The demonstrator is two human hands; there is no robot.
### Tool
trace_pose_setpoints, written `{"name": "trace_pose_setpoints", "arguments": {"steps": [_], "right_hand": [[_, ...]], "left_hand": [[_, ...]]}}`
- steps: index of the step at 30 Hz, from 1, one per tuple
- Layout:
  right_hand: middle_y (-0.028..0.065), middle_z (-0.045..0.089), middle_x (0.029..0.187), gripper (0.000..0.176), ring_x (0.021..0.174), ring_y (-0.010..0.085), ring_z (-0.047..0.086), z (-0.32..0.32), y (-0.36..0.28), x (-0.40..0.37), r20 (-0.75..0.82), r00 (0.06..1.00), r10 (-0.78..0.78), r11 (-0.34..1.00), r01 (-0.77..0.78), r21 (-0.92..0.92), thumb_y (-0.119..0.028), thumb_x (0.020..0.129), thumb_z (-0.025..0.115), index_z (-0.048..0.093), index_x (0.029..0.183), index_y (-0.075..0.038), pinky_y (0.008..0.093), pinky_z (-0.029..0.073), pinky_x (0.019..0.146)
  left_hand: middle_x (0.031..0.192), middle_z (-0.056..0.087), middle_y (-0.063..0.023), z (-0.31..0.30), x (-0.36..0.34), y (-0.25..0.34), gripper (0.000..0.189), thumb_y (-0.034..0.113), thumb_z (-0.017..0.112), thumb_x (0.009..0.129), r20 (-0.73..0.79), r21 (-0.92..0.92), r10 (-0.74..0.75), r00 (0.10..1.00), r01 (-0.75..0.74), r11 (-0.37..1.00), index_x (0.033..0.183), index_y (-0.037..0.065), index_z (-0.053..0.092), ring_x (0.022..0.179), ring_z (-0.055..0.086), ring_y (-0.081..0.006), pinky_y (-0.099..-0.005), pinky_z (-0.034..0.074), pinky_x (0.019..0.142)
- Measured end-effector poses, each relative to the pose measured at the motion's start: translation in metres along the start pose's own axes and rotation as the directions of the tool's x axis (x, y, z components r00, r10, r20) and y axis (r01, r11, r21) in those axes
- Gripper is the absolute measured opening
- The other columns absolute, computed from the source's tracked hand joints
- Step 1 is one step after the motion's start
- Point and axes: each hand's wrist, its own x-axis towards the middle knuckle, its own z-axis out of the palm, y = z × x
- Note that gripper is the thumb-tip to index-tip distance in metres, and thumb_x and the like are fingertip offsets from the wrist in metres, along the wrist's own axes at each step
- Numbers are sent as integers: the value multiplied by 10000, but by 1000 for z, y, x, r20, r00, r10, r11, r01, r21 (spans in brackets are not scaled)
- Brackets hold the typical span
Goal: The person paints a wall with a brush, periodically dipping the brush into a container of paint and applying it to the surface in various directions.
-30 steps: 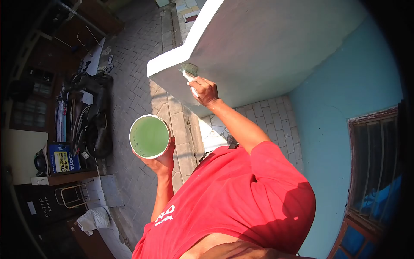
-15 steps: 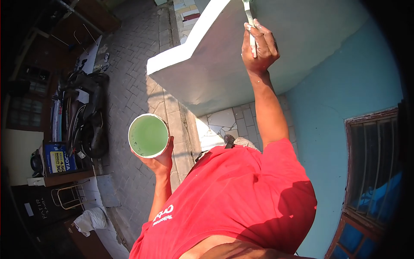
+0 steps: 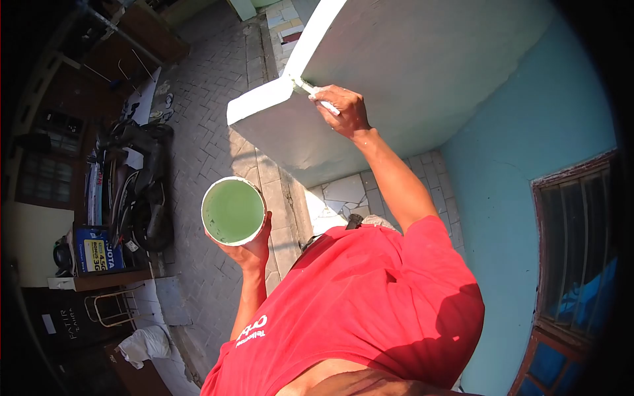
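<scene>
A white paintbrush is pinched in my right hand, its bristles at the notch where the top edge of the low wall bends. That top edge looks bright white in the sun, while the face below it is dull grey-green. My left hand holds a round white bucket from beneath and the side. Pale green paint is inside it, with smears along the inner wall. Most of the left fingers are hidden behind the bucket.
A blue-green house wall with a barred window stands on the right. Brick paving runs along the left, where a dark motorcycle is parked. A blue box and a metal rack are near it.
My right hand has brought the paintbrush left and down from the upper part of the wall to the bend in its top edge. The bucket stays in my left hand, nearly unmoved.
</scene>
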Motion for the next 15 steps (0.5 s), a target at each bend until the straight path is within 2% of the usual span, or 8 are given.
{"name": "trace_pose_setpoints", "arguments": {"steps": [1, 3, 5, 7, 8, 10, 12, 15], "right_hand": [[50, 766, 962, 149, 810, 263, 736, -21, 9, 22, -97, 995, 17, 999, -12, 53, -79, 801, 808, 749, 934, -112, 337, 579, 690], [71, 772, 960, 150, 802, 261, 744, -61, 17, 57, -184, 972, -144, 986, 125, -112, -88, 810, 824, 750, 941, -93, 328, 587, 670], [50, 764, 944, 175, 801, 230, 748, -85, 18, 82, -365, 895, -255, 957, 181, -225, -76, 791, 839, 751, 940, -102, 306, 591, 662], [33, 756, 944, 196, 812, 221, 749, -94, 16, 93, -548, 752, -365, 898, 131, -420, -60, 783, 840, 764, 951, -125, 300, 597, 676], [33, 756, 944, 196, 812, 221, 749, -87, 18, 90, -547, 753, -366, 900, 136, -415, -60, 783, 840, 764, 951, -125, 300, 597, 676], [27, 750, 954, 212, 829, 221, 752, -56, 26, 67, -608, 726, -322, 894, 22, -447, -46, 782, 833, 772, 953, -154, 309, 604, 698], [57, 752, 1011, 144, 920, 236, 752, -7, 8, 17, -438, 883, -169, 911, -29, -410, -69, 820, 766, 766, 928, -165, 340, 611, 788], [83, 743, 1075, 174, 970, 257, 743, 56, -4, -55, -187, 982, -27, 957, -29, -290, -88, 844, 685, 741, 981, -180, 356, 611, 791]], "left_hand": [[1364, 508, -133, -1, -3, 1, 1055, 265, 977, 640, -23, -74, -52, 998, 50, 996, 1447, 32, 340, 1266, 506, -302, -457, 352, 1102], [1354, 516, -130, -5, -6, -4, 1051, 261, 979, 639, -13, -28, -65, 998, 65, 997, 1444, 34, 341, 1258, 513, -305, -457, 357, 1097], [1345, 524, -127, -9, -11, -5, 1048, 257, 980, 639, 2, 18, -85, 996, 85, 996, 1440, 36, 342, 1251, 520, -308, -457, 362, 1093], [1328, 539, -125, -10, -12, -3, 1034, 271, 981, 642, -62, -75, -108, 992, 103, 992, 1428, 42, 350, 1233, 534, -308, -455, 371, 1083], [1328, 539, -125, -10, -14, -2, 1034, 271, 981, 642, -67, -73, -113, 991, 108, 991, 1428, 42, 350, 1233, 534, -308, -455, 371, 1083], [1317, 550, -127, -8, -16, -2, 1017, 264, 985, 641, -115, -99, -119, 986, 108, 989, 1414, 47, 361, 1218, 545, -307, -453, 378, 1077], [1317, 549, -128, -7, -19, -2, 1020, 263, 986, 639, -111, -88, -134, 985, 125, 988, 1415, 47, 361, 1219, 544, -307, -453, 377, 1078], [1321, 544, -131, 0, -16, 0, 1035, 265, 989, 634, -126, -122, -137, 983, 122, 985, 1424, 47, 356, 1226, 539, -309, -456, 375, 1081]]}}
